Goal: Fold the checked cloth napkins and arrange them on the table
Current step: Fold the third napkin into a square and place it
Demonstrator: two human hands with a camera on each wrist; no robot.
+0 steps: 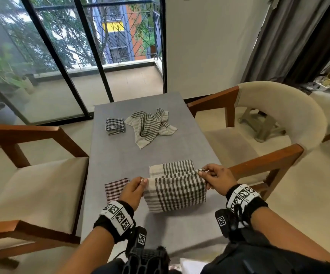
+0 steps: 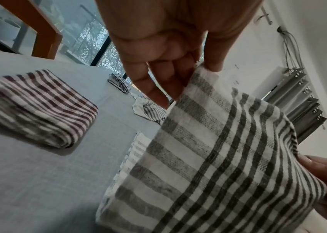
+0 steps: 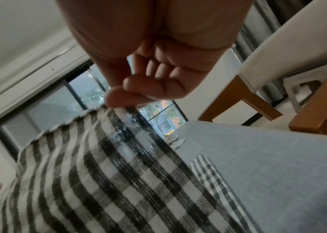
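A grey-and-white checked napkin (image 1: 177,189) (image 2: 214,157) (image 3: 102,178) hangs doubled over just above the grey table (image 1: 120,155), its far part lying flat. My left hand (image 1: 135,184) (image 2: 178,78) pinches its upper left corner, and my right hand (image 1: 212,176) (image 3: 130,94) pinches the upper right corner. A folded maroon checked napkin (image 1: 115,187) (image 2: 44,107) lies beside my left hand. Farther off sit a folded dark checked napkin (image 1: 115,126) and a crumpled pile of striped napkins (image 1: 150,126).
Wooden chairs with cream cushions flank the table, one on the left (image 1: 31,184) and one on the right (image 1: 269,125). Glass sliding doors (image 1: 61,56) stand beyond the table's far end. A grey plastic stool (image 1: 259,123) sits under the right chair.
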